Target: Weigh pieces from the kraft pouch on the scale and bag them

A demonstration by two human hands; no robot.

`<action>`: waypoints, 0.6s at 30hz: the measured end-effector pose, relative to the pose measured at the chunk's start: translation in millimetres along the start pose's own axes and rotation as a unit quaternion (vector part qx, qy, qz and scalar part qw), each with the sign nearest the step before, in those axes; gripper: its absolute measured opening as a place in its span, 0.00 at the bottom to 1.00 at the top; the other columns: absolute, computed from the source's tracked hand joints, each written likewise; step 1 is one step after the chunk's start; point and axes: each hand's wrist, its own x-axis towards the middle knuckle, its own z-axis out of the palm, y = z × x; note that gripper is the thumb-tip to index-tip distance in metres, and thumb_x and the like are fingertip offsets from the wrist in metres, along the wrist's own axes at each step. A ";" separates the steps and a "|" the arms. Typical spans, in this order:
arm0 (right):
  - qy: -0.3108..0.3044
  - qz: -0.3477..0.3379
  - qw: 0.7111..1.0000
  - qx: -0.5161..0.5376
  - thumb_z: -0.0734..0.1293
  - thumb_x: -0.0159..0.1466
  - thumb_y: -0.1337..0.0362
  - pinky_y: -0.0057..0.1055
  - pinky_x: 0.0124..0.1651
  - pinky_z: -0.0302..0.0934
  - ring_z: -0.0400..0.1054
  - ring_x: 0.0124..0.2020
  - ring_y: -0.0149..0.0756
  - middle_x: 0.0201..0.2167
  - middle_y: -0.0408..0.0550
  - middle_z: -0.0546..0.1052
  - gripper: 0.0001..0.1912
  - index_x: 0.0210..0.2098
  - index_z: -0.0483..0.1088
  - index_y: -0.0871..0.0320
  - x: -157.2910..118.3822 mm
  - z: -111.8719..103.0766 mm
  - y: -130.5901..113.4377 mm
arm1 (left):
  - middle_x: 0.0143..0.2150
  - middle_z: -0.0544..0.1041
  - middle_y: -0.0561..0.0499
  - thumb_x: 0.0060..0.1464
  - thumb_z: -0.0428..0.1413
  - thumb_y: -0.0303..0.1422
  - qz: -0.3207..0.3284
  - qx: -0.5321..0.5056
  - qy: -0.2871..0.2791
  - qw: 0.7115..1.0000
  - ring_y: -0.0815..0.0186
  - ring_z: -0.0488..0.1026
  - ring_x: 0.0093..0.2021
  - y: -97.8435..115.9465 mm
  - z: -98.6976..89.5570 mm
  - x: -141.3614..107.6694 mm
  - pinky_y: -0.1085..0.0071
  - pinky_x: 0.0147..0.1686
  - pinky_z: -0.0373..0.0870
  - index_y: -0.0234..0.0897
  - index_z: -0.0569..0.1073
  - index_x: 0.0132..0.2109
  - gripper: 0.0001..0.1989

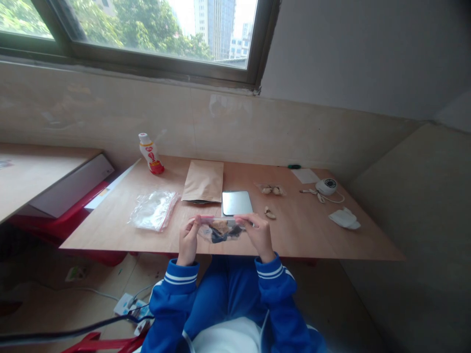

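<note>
Between my two hands a clear zip bag (223,230) is held up by its top edge, near the table's front edge. Dark pieces and a tan piece show through its plastic. My left hand (189,239) pinches the bag's left top corner, by a pinkish-red zip strip. At the right top corner, my right hand (259,234) grips it with thumb and fingers. Just behind the bag lies a flat digital scale (236,203) with a silver plate, its front partly hidden. A small pale dried piece (270,213) rests to the right of the scale.
A brown paper pouch (203,181) lies left of the scale, beside a stack of clear bags (153,211). A drink bottle (151,154) stands at back left. Rightward are a bag of pale pieces (271,189), a white corded device (326,186) and a crumpled tissue (345,218).
</note>
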 end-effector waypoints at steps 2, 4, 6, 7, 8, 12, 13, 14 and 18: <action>-0.025 0.048 0.997 0.053 0.70 0.59 0.57 0.35 0.40 0.69 0.75 0.35 0.40 0.32 0.46 0.81 0.08 0.35 0.78 0.53 -1.3 -4.0 3.9 | 0.32 0.81 0.45 0.54 0.52 0.52 -0.017 -0.033 0.005 0.999 0.60 0.78 0.35 -4.2 4.2 -0.2 0.65 0.38 0.74 0.33 0.78 0.35 0.25; -0.058 0.096 0.988 0.109 0.71 0.58 0.54 0.35 0.39 0.70 0.75 0.35 0.41 0.32 0.47 0.81 0.12 0.35 0.78 0.55 -3.4 -8.6 8.3 | 0.32 0.81 0.45 0.55 0.51 0.52 -0.030 -0.061 0.022 0.997 0.60 0.79 0.35 -8.8 7.8 0.0 0.65 0.39 0.74 0.32 0.78 0.35 0.25; -0.078 0.129 0.978 0.147 0.69 0.59 0.52 0.36 0.39 0.71 0.75 0.36 0.42 0.32 0.49 0.81 0.15 0.34 0.78 0.57 -6.0 -12.4 12.1 | 0.32 0.81 0.45 0.55 0.51 0.53 -0.040 -0.079 0.040 0.995 0.60 0.79 0.36 -12.7 10.6 0.5 0.65 0.41 0.74 0.32 0.78 0.35 0.26; -0.079 0.139 0.975 0.154 0.69 0.59 0.51 0.36 0.39 0.71 0.75 0.36 0.42 0.33 0.50 0.81 0.15 0.33 0.78 0.57 -7.2 -13.7 13.4 | 0.33 0.81 0.45 0.55 0.51 0.53 -0.044 -0.086 0.043 0.994 0.60 0.79 0.36 -13.9 11.8 0.8 0.65 0.42 0.74 0.32 0.78 0.35 0.26; -0.073 0.147 0.975 0.153 0.68 0.60 0.51 0.37 0.39 0.71 0.75 0.36 0.42 0.33 0.50 0.81 0.16 0.32 0.78 0.57 -8.1 -14.7 14.3 | 0.33 0.81 0.45 0.55 0.51 0.53 -0.049 -0.093 0.042 0.994 0.60 0.79 0.37 -14.5 12.9 1.1 0.65 0.42 0.74 0.32 0.78 0.35 0.26; -0.006 0.141 0.984 0.105 0.66 0.62 0.52 0.36 0.42 0.69 0.74 0.35 0.40 0.31 0.49 0.80 0.16 0.30 0.76 0.58 -9.2 -16.7 15.4 | 0.33 0.82 0.44 0.51 0.56 0.51 -0.086 -0.129 0.013 0.988 0.58 0.79 0.39 -12.0 18.3 1.5 0.64 0.44 0.73 0.30 0.79 0.36 0.25; 0.015 0.139 0.985 0.097 0.66 0.63 0.52 0.36 0.42 0.68 0.74 0.35 0.39 0.31 0.49 0.80 0.16 0.30 0.75 0.58 -9.1 -17.1 16.0 | 0.34 0.82 0.43 0.50 0.57 0.50 -0.098 -0.138 0.002 0.986 0.58 0.79 0.39 -10.6 20.1 1.7 0.64 0.45 0.73 0.29 0.79 0.36 0.24; 0.030 0.139 0.985 0.097 0.65 0.63 0.52 0.36 0.43 0.68 0.73 0.35 0.39 0.30 0.49 0.80 0.16 0.29 0.74 0.58 -9.0 -17.5 17.3 | 0.35 0.82 0.43 0.50 0.58 0.49 -0.108 -0.145 -0.010 0.983 0.57 0.79 0.40 -9.2 22.1 1.8 0.64 0.46 0.72 0.29 0.79 0.36 0.24; 0.003 0.157 0.968 0.198 0.62 0.64 0.48 0.36 0.49 0.66 0.73 0.43 0.39 0.39 0.51 0.78 0.18 0.37 0.71 0.57 -12.4 -16.9 28.3 | 0.36 0.82 0.42 0.53 0.55 0.49 -0.118 -0.165 -0.042 0.978 0.58 0.78 0.41 -6.1 32.0 3.1 0.64 0.49 0.70 0.29 0.80 0.38 0.24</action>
